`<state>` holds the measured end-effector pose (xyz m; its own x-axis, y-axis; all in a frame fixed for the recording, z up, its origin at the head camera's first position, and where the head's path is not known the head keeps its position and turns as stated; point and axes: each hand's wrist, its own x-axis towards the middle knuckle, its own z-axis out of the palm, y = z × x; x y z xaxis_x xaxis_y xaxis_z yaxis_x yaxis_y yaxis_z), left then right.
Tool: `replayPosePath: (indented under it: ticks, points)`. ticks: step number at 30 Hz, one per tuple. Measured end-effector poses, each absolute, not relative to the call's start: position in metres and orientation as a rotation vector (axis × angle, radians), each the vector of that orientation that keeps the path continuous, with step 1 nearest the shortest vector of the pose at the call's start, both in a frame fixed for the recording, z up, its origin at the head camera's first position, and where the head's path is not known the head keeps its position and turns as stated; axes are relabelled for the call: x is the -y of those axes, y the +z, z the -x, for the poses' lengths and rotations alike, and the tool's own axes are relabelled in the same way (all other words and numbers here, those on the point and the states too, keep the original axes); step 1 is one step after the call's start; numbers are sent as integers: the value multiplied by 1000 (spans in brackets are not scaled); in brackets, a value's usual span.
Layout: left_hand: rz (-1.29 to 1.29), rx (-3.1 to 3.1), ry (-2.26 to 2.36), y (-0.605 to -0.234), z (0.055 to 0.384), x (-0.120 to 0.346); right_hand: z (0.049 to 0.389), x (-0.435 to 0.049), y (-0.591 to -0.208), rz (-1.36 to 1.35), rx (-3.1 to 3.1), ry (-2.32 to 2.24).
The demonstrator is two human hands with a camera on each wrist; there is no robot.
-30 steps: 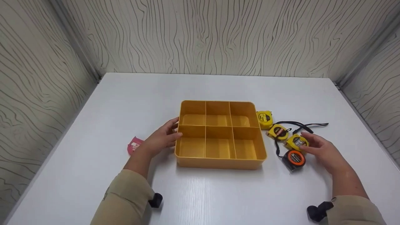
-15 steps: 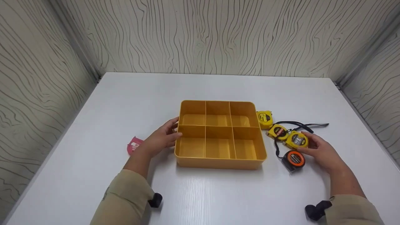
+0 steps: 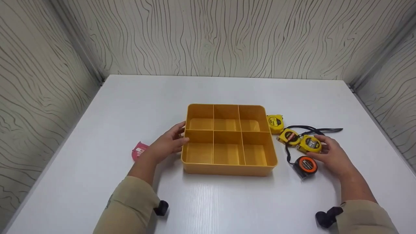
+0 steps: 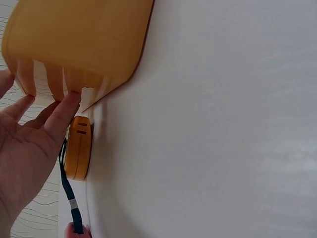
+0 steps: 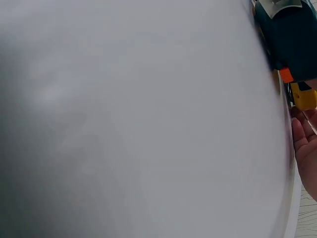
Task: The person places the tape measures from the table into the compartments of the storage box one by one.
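Note:
Near the table's middle sits a yellow-orange divided box [image 3: 229, 170]. My left hand [image 3: 164, 146] touches its left wall with extended fingertips, the thumb at the rim. Close by that hand, the left wrist view shows a yellow-orange tape measure [image 4: 78, 148] with a dark strap, hidden in the head view. Right of the box, my right hand [image 3: 334, 157] pinches a yellow tape measure [image 3: 310, 144] between thumb and fingers. Just in front of it lies a black and orange tape measure [image 3: 305, 165]. Two more yellow ones, a red-labelled tape measure [image 3: 288, 137] and another tape measure [image 3: 275, 123], line up toward the box.
A pink tape measure [image 3: 139, 151] is partly covered by my left wrist. Black straps [image 3: 305, 127] trail across the right side of the white table [image 3: 211, 201]. Patterned panels [image 3: 208, 39] stand behind the table and at both sides.
My right hand has shifted slightly left and closed in on the yellow tape measure, which has turned and moved a little away from the black one. The left hand and box stay put.

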<state>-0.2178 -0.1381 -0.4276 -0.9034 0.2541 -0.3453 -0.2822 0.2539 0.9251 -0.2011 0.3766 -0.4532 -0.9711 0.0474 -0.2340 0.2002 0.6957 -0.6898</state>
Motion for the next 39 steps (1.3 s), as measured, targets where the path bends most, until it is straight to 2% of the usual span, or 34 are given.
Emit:
replayPosePath:
  ticks: [20, 39]
  points:
    - [56, -2133, 1669, -428, 217, 138, 199, -382, -453, -281, -2730, -1195]
    - [84, -2123, 1668, -429, 218, 137, 205, -375, -400, -320, -2727, -1331]
